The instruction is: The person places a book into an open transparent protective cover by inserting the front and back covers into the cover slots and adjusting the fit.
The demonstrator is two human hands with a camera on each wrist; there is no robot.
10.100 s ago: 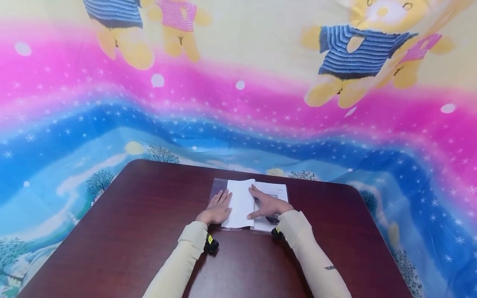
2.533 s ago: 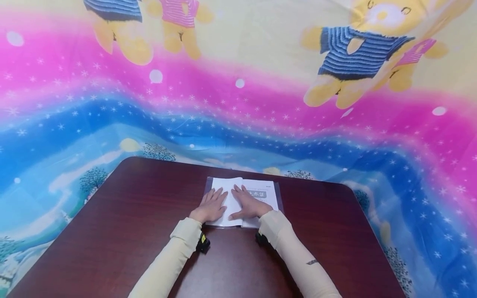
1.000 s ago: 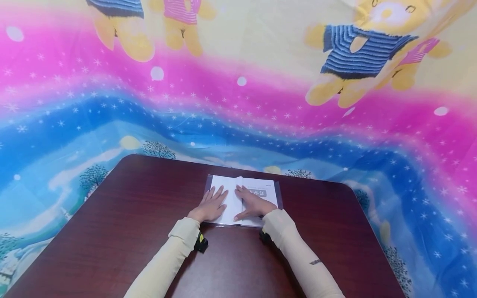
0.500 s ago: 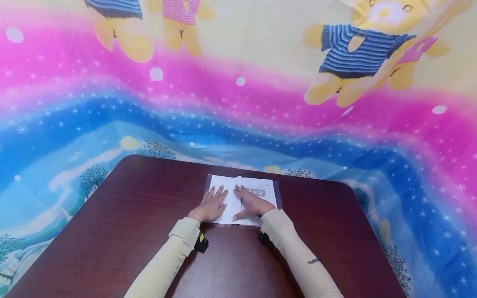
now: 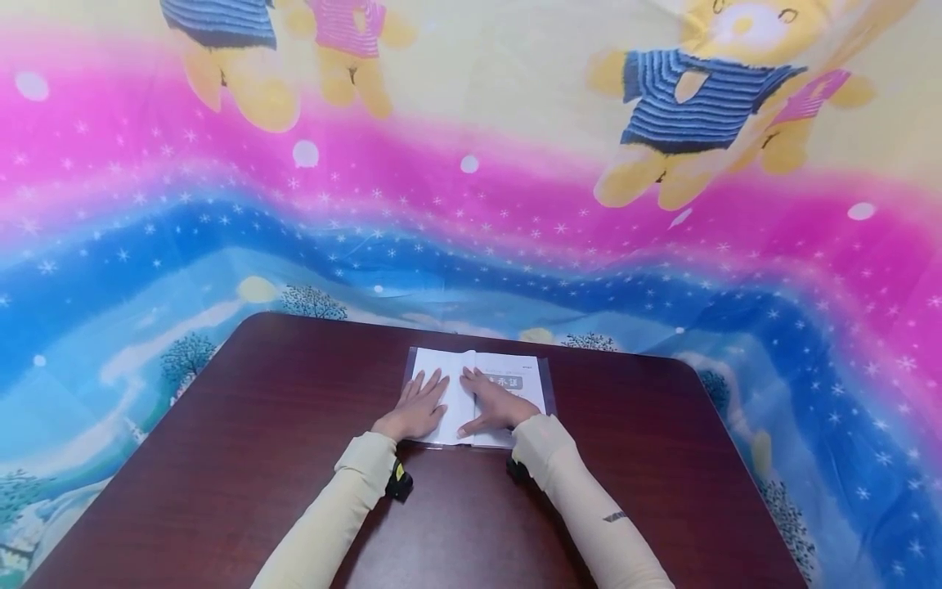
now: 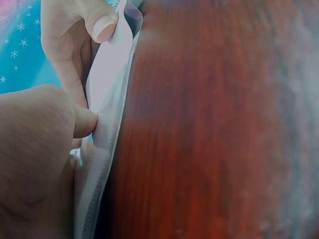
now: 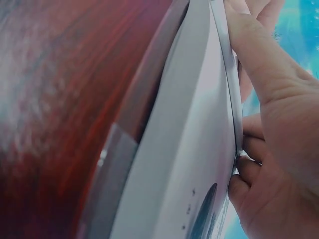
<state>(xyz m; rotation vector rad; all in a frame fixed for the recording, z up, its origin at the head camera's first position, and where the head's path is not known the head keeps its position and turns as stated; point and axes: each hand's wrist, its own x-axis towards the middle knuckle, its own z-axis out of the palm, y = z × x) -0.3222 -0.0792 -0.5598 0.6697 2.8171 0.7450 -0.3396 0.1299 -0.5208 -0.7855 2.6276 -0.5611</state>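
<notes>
An open book [image 5: 455,425] in a clear plastic cover lies on the dark table. Its left page looks blank; the right page [image 5: 540,384] carries a grey label with white characters. My left hand [image 5: 415,409] rests on the left page with fingers spread. My right hand [image 5: 504,405] lies across the right page, its fingertips and thumb pressing along the fold. In the left wrist view the left thumb [image 6: 85,123] touches the page's near edge. The right wrist view shows the right thumb [image 7: 254,55] at the fold; the page under the palm is partly hidden.
The reddish-brown table [image 5: 257,458] has rounded far corners. Behind it hangs a pink and blue cloth [image 5: 441,237] printed with bears and snowflakes. Each wrist wears a small black camera [image 5: 400,483].
Compared with 2.5 s ago, my right hand has shifted slightly right, from the left page toward the fold. During the last second it slides only slightly along the fold; my left hand stays put.
</notes>
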